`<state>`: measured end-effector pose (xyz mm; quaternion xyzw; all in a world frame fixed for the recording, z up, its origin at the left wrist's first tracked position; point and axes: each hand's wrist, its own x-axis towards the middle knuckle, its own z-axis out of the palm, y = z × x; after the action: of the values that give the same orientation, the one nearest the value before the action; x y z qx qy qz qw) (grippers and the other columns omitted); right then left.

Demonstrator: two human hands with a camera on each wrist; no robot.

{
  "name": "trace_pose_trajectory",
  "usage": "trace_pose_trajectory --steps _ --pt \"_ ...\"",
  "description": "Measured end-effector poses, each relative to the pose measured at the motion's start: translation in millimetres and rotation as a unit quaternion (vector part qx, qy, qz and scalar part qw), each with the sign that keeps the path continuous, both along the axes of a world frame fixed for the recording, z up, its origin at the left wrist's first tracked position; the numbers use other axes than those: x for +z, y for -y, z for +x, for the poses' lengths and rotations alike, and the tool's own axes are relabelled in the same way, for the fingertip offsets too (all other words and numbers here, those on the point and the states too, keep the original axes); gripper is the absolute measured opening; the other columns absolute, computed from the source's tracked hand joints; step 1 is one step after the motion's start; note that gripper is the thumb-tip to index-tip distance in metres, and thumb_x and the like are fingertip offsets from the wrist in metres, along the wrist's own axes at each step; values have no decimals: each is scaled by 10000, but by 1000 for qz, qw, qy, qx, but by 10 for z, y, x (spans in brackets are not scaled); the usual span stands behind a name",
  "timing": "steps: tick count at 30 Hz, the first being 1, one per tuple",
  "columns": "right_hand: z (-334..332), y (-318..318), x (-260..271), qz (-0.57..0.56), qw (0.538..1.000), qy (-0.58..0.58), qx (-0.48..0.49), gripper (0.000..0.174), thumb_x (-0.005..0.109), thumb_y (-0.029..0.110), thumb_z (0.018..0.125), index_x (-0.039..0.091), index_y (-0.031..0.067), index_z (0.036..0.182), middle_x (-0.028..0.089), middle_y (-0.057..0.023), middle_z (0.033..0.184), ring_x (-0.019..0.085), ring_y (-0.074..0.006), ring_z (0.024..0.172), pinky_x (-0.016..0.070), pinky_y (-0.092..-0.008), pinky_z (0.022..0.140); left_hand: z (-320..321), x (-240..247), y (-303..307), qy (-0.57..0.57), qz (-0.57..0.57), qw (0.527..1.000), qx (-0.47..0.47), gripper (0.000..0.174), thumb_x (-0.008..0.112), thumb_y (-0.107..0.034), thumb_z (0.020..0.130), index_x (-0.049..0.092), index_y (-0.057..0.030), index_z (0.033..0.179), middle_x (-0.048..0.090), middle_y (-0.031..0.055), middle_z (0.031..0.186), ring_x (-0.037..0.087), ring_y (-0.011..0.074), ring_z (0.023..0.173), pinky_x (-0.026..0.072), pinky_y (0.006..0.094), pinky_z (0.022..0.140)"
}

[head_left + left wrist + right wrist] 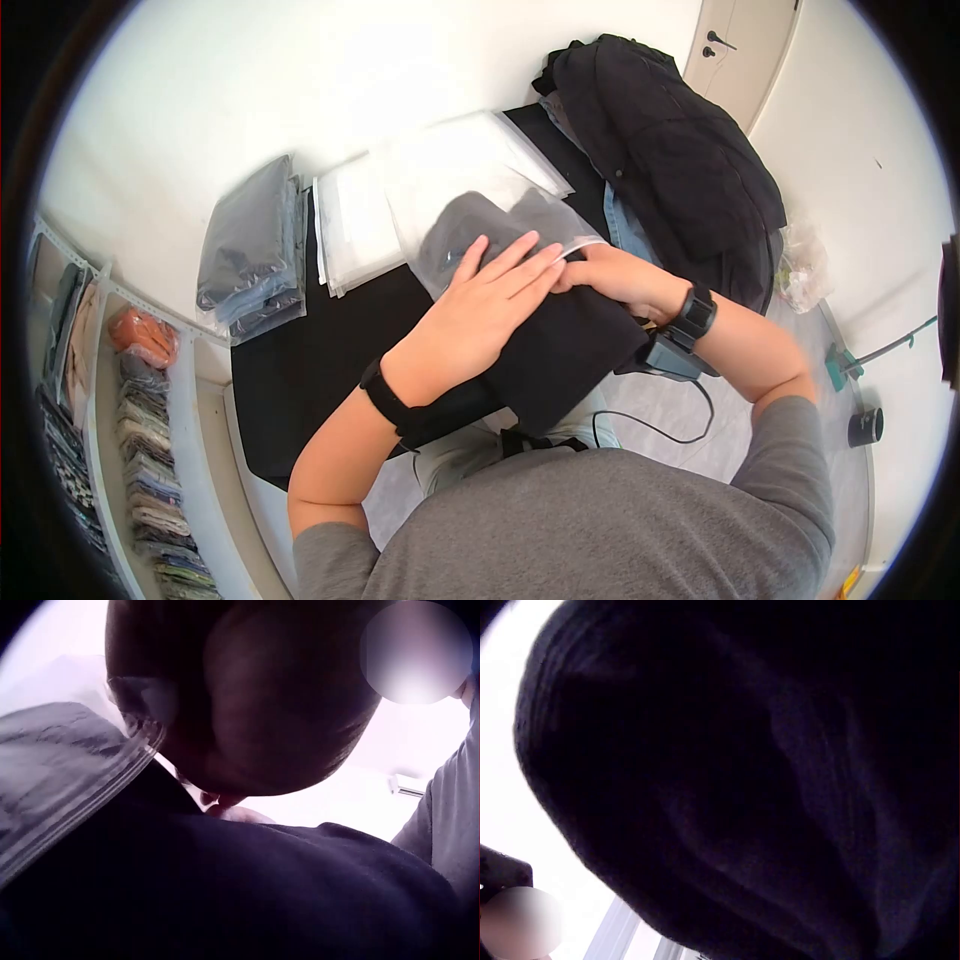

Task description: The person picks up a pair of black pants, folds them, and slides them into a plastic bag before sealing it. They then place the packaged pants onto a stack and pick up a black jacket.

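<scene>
A folded black garment (565,355) lies partly inside a clear plastic bag (478,225), its near end hanging out toward the person's lap. My left hand (470,315) lies on the bag and garment with its fingers extended and slightly spread. Beside its fingertips, my right hand (618,275) grips the bag at its opening edge, thumb along the rim; its other fingers are partly hidden. In the left wrist view the bag's seamed edge (94,791) crosses over the dark cloth (255,889). Dark folds of the garment (727,787) fill most of the right wrist view.
Flat plastic bags (350,220) lie on the black table (320,380). Bagged dark garments (250,240) are stacked at left, and a pile of dark clothes (670,150) stands at the back right. A grey device (672,358) with a cable sits near the right wrist. Shelves (110,400) line the left.
</scene>
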<state>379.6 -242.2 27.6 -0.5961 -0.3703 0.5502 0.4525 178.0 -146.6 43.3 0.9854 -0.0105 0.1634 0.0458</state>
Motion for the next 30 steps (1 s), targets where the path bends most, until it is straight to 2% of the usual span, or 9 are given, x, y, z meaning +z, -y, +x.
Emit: trace_pose_trajectory --steps 5,7,10,13,15,18,20,26,30 --pt "-1 -302 -233 41 996 -14 -76 631 663 255 802 400 -120 1235 564 -174 1113 567 -184 978 473 -277 820 45 207 176 -11 -36 994 -105 593 456 81 763 450 -42 1343 383 85 1445 317 266 1366 220 517 1118" --pt "-66 -207 -144 67 995 -36 -69 653 668 261 789 398 -121 1245 556 -169 1125 541 -189 1021 461 -284 845 -38 275 265 6 29 995 -100 523 472 0 800 491 -72 1318 392 89 1438 338 289 1347 251 497 1103" --pt "-267 -109 90 194 964 2 -184 592 648 174 764 429 -77 1254 567 -139 1117 550 -192 1005 446 -293 876 -150 260 255 194 141 966 98 534 520 -1 774 530 -143 1289 449 139 1353 422 354 1237 342 440 1024" --pt "-251 -104 131 183 960 -10 -213 637 656 178 735 423 -95 1260 555 -157 1158 540 -213 1048 424 -307 911 -306 -36 83 246 -35 933 262 655 552 84 707 469 -62 1340 531 199 1178 529 357 1060 432 399 888" --pt "-165 -157 92 184 961 -5 -206 718 676 240 722 398 -138 1266 536 -191 1198 521 -225 1089 408 -314 936 -324 -189 60 225 -84 939 248 654 552 72 727 434 -44 1360 546 210 1112 553 353 990 448 395 838" --pt "-96 -261 82 192 948 50 -249 588 659 150 724 457 -72 1229 589 -164 1104 579 -220 999 446 -317 882 -316 -510 64 213 -159 947 181 690 548 72 756 343 -19 1409 565 206 900 575 335 738 472 380 686" --pt "-18 -401 12 183 918 233 -265 652 682 246 699 455 -90 1210 604 -238 1100 606 -294 1014 454 -346 882 -348 -651 128 205 -184 950 147 696 542 76 756 334 -20 1414 562 174 816 557 281 621 464 334 600" --pt "-230 -644 64 -6 868 461 -186 676 634 379 701 476 -86 1166 596 -303 1101 594 -414 1030 470 -414 873 -508 -1071 231 251 -305 896 203 675 556 69 741 373 -6 1387 543 115 704 541 244 572 469 318 565" --pt "-188 -852 -26 -22 880 454 -141 693 616 399 706 473 -85 1180 598 -298 1103 599 -400 1033 472 -423 876 -649 -1178 280 266 -342 847 308 644 591 60 732 424 -10 1350 541 90 710 528 221 576 462 308 559"
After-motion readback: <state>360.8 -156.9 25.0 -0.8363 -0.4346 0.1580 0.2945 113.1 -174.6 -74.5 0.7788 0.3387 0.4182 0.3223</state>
